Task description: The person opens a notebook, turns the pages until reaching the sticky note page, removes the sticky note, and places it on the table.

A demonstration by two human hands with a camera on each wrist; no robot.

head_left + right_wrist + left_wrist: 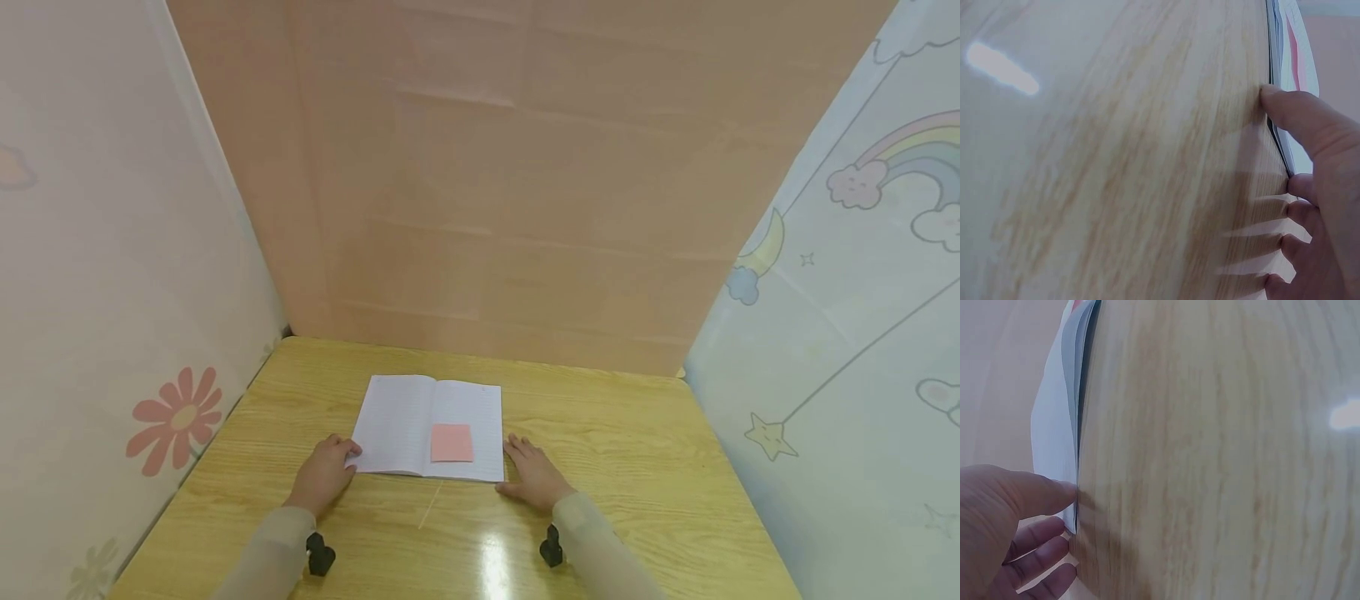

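Observation:
An open notebook [393, 425] with lined white pages lies flat on the wooden table. On its right page sits a pink square of paper [452, 443], like a sticky note. At the notebook's lower left corner is my left hand [324, 475], its thumb and fingers touching the edges. In the left wrist view the thumb [1047, 495] lies along the bottom edge, with relaxed fingers beside the corner. My right hand [534, 477] rests at the lower right corner, fingers spread. The right wrist view shows its thumb [1297, 115] against the bottom edge and fingertips on the table.
A thin pale strip [431, 506] lies on the table [615, 467] below the notebook. A brown paper-like panel [487, 208] stands behind the table. Patterned walls flank it on the left [112, 292] and right [847, 333].

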